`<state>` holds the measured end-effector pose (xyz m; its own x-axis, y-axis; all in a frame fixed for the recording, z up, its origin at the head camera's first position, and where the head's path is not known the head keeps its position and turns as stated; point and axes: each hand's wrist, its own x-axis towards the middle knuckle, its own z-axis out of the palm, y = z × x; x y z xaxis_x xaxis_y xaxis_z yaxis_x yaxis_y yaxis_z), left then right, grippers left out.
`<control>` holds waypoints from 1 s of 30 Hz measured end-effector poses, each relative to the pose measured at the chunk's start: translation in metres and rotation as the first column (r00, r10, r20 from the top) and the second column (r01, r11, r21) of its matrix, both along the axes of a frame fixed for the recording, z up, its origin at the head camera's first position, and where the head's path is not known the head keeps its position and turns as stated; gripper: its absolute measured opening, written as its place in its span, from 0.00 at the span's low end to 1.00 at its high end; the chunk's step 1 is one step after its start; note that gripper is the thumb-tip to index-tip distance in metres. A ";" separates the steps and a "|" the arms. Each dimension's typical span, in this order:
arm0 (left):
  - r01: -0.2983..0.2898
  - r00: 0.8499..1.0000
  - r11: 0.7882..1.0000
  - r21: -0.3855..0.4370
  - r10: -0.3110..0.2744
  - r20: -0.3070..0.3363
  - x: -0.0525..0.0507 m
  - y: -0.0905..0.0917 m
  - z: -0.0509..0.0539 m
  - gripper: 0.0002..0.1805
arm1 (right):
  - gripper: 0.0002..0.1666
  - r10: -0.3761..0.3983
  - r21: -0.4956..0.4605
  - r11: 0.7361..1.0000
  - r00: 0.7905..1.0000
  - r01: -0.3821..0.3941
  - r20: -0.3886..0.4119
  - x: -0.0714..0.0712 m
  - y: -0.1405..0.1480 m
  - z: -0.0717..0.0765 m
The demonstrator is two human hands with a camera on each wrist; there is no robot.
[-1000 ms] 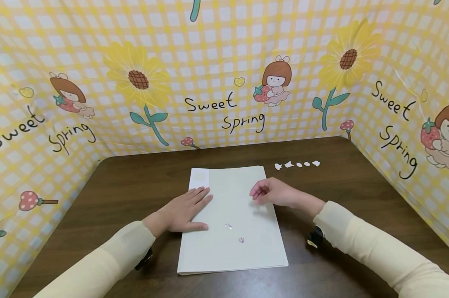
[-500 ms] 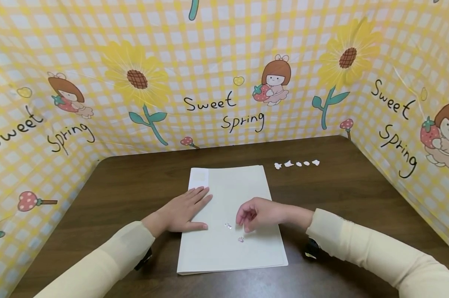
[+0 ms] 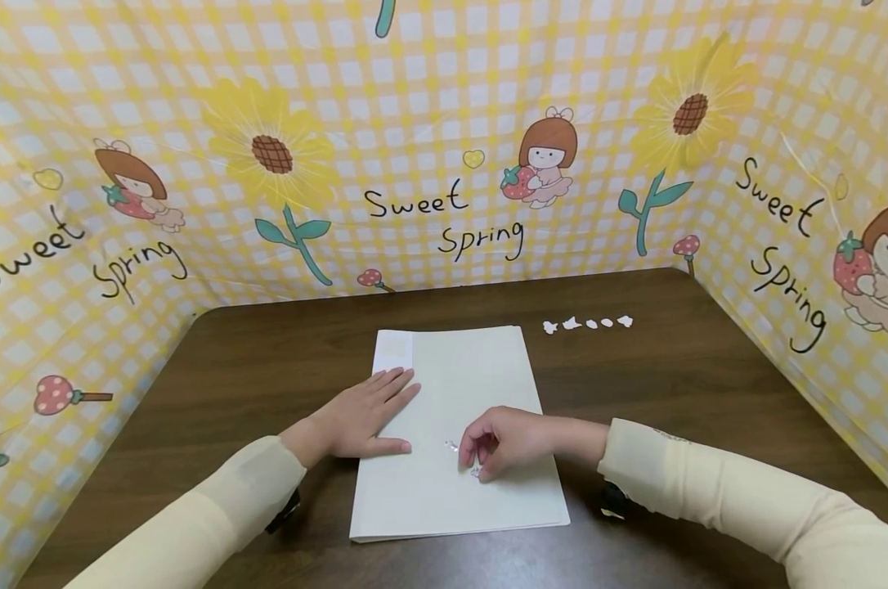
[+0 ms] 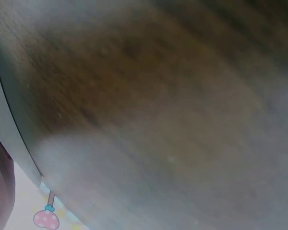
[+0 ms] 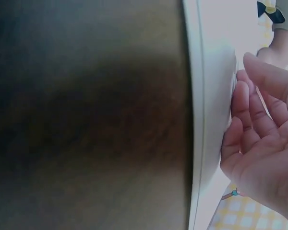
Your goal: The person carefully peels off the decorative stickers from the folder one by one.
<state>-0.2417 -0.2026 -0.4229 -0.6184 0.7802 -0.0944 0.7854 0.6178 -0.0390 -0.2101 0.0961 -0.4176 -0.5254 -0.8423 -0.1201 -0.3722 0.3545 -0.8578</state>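
A large off-white folder or sheaf of board [image 3: 444, 507] lies on the brown table. On it are two tiny shiny pinkish stickers; one [image 3: 450, 446] sits near the middle, the other [image 3: 477, 473] slightly nearer and to the right. My left hand [image 3: 363, 415] rests flat on the folder's left edge, fingers spread. Over the folder, my right hand [image 3: 506, 442] has loosely bent fingers, with thumb and fingertips at the nearer sticker, partly covering it. In the right wrist view, the right hand [image 5: 266, 129] shows thumb and fingers slightly apart, at the folder's surface [image 5: 213, 57].
Several small white cut-out pieces [image 3: 589, 324] form a row on the table behind and right of the folder. Brown wood table [image 3: 238, 360] surrounds it. A yellow checked cloth [image 3: 414, 98] hangs along the back and both sides.
My right hand has moved from the folder's right edge left and toward me, down to the nearer sticker. The left hand has stayed put.
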 end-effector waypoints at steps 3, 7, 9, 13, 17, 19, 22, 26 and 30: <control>-0.004 1.000 1.000 -0.006 0.004 -0.003 0.000 0.000 0.000 0.52 | 0.13 0.006 0.012 1.000 0.999 -0.005 -0.035 0.002 -0.001 0.000; -0.007 1.000 1.000 -0.011 0.007 0.000 -0.001 0.000 0.000 0.53 | 0.13 0.014 0.026 1.000 0.997 -0.012 -0.076 0.003 -0.002 0.001; -0.007 1.000 1.000 -0.009 0.007 0.003 0.000 0.001 0.000 0.52 | 0.13 0.020 0.035 0.999 0.996 -0.017 -0.091 0.003 -0.002 0.000; -0.005 1.000 1.000 -0.005 0.005 0.004 0.000 0.001 0.000 0.52 | 0.13 0.036 0.050 0.998 0.994 -0.031 -0.108 0.003 -0.003 0.000; -0.003 1.000 1.000 0.000 0.003 0.002 0.001 0.000 0.000 0.52 | 0.13 0.047 0.063 0.997 0.991 -0.040 -0.122 0.003 -0.004 0.000; 0.000 1.000 1.000 0.003 0.000 0.001 0.001 0.000 0.000 0.52 | 0.13 0.046 0.070 0.997 0.991 -0.038 -0.127 0.003 -0.004 0.000; -0.001 1.000 1.000 0.000 0.001 0.001 0.001 0.000 -0.001 0.52 | 0.12 0.044 0.075 0.997 0.990 -0.034 -0.133 0.003 -0.004 0.001; -0.004 1.000 1.000 -0.006 0.004 0.001 0.001 0.000 -0.001 0.52 | 0.10 0.050 0.066 0.997 0.988 -0.041 -0.148 0.002 -0.003 0.002; 0.001 1.000 1.000 0.004 -0.001 -0.007 0.001 0.000 -0.001 0.52 | 0.08 0.054 0.058 0.997 0.987 -0.046 -0.151 0.001 -0.003 0.002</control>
<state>-0.2411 -0.2028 -0.4238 -0.6186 0.7809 -0.0874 0.7854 0.6175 -0.0420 -0.2089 0.0931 -0.4156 -0.4988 -0.8622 -0.0881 -0.5153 0.3768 -0.7697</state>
